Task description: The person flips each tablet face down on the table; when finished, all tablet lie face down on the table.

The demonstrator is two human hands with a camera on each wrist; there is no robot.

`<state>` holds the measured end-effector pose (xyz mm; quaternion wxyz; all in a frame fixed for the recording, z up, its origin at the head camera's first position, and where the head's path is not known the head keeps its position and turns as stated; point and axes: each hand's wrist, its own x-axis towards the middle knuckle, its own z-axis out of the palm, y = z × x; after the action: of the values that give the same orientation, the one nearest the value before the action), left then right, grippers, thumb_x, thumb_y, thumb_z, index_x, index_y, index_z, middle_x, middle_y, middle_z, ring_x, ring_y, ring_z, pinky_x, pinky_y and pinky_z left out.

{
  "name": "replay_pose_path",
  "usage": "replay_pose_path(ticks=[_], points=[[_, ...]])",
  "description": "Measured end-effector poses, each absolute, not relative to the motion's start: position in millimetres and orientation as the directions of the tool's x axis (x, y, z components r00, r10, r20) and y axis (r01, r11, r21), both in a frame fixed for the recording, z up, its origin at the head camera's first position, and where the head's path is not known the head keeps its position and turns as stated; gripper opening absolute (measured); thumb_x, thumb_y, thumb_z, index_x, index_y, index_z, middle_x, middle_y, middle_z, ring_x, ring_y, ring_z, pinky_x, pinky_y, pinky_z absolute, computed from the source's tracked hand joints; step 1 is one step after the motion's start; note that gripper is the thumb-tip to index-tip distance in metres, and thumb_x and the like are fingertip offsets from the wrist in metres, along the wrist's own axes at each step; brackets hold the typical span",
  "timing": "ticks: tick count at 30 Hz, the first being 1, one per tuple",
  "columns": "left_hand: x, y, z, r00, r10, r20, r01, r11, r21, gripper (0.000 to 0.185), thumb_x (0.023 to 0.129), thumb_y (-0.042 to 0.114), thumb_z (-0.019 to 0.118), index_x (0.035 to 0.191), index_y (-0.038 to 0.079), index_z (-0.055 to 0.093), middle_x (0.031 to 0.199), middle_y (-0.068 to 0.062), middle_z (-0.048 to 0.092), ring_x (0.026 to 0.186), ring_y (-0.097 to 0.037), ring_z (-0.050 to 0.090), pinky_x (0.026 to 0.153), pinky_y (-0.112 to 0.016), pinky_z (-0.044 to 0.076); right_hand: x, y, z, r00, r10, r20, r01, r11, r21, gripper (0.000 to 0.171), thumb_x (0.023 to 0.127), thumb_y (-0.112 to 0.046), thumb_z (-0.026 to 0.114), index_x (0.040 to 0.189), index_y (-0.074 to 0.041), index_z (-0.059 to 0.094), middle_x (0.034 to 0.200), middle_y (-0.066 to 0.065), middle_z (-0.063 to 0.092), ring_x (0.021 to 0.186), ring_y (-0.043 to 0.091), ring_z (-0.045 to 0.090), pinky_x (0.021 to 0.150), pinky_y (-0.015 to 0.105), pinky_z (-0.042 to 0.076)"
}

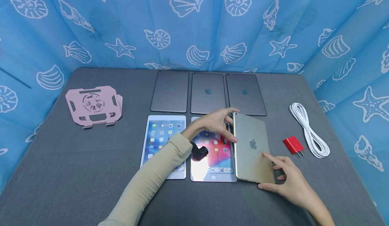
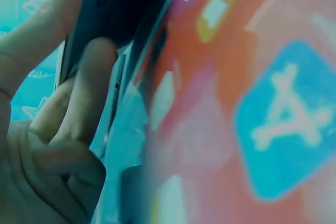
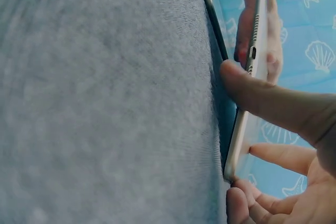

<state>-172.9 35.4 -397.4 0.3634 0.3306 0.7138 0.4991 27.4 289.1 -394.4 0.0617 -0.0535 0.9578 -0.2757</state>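
Note:
A gold tablet (image 1: 252,151) is tilted back side up, its left edge raised and its right edge low at the table. My left hand (image 1: 217,123) reaches over a lit tablet (image 1: 212,158) and grips the gold tablet's upper left edge. In the left wrist view, the gold tablet's dark screen (image 2: 121,9) shows beside the fingers. At the lower right corner my right hand (image 1: 287,180) holds it, index finger on the back and thumb at the bottom edge. The right wrist view shows the thumb beside the charging port on the tablet's bottom edge (image 3: 253,51).
Another lit tablet (image 1: 164,131) lies left, partly behind the left sleeve. Three dark tablets (image 1: 170,94) lie face down in a row behind. A pink stand (image 1: 94,106) sits far left. Right of the gold tablet are a red charger plug (image 1: 293,145) and coiled white cable (image 1: 308,129).

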Motion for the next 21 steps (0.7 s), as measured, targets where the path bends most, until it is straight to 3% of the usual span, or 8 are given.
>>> replay_pose_path(ticks=[3, 7, 10, 15, 21], points=[[-172.4, 36.5, -401.6, -0.527, 0.829, -0.186, 0.148, 0.305, 0.941, 0.110, 0.079, 0.012, 0.089, 0.162, 0.007, 0.018, 0.121, -0.015, 0.074, 0.061, -0.016, 0.067, 0.065, -0.027, 0.057, 26.1, 289.5, -394.4, -0.987, -0.127, -0.101, -0.055, 0.848, -0.527, 0.096, 0.060, -0.028, 0.100, 0.144, -0.006, 0.058, 0.119, 0.020, 0.056, 0.093, 0.013, 0.051, 0.066, 0.021, 0.055], [-171.8, 38.0, -404.6, -0.546, 0.816, -0.187, 0.183, 0.334, 0.924, 0.109, 0.079, 0.014, 0.090, 0.162, 0.008, 0.019, 0.113, -0.010, 0.076, 0.058, -0.012, 0.060, 0.061, -0.024, 0.052, 23.9, 290.2, -394.7, -0.986, -0.118, -0.116, -0.040, 0.850, -0.526, 0.097, 0.060, -0.026, 0.100, 0.144, -0.004, 0.057, 0.121, 0.022, 0.053, 0.098, 0.023, 0.053, 0.066, 0.021, 0.056], [-171.7, 39.6, -405.8, -0.562, 0.805, -0.189, 0.215, 0.363, 0.906, 0.109, 0.078, 0.017, 0.091, 0.162, 0.008, 0.021, 0.106, -0.007, 0.076, 0.056, -0.011, 0.059, 0.065, -0.023, 0.051, 23.3, 290.9, -394.8, -0.987, -0.112, -0.117, -0.035, 0.852, -0.522, 0.097, 0.060, -0.027, 0.100, 0.144, -0.004, 0.058, 0.121, 0.023, 0.052, 0.098, 0.024, 0.053, 0.065, 0.021, 0.055], [-171.6, 42.5, -406.7, -0.586, 0.788, -0.186, 0.270, 0.407, 0.872, 0.111, 0.076, 0.022, 0.092, 0.161, 0.007, 0.023, 0.094, -0.001, 0.070, 0.054, -0.009, 0.057, 0.076, -0.019, 0.048, 23.9, 292.2, -395.3, -0.990, -0.102, -0.102, -0.034, 0.853, -0.521, 0.095, 0.060, -0.027, 0.100, 0.143, -0.005, 0.060, 0.120, 0.021, 0.051, 0.092, 0.013, 0.048, 0.064, 0.020, 0.053], [-171.2, 44.2, -405.6, -0.599, 0.780, -0.183, 0.299, 0.429, 0.852, 0.109, 0.076, 0.025, 0.093, 0.160, 0.008, 0.026, 0.089, 0.000, 0.070, 0.052, -0.007, 0.051, 0.076, -0.019, 0.044, 22.3, 294.5, -395.0, -0.988, -0.097, -0.117, -0.022, 0.853, -0.521, 0.095, 0.061, -0.025, 0.099, 0.144, -0.005, 0.058, 0.122, 0.021, 0.048, 0.092, 0.016, 0.048, 0.063, 0.020, 0.051]])
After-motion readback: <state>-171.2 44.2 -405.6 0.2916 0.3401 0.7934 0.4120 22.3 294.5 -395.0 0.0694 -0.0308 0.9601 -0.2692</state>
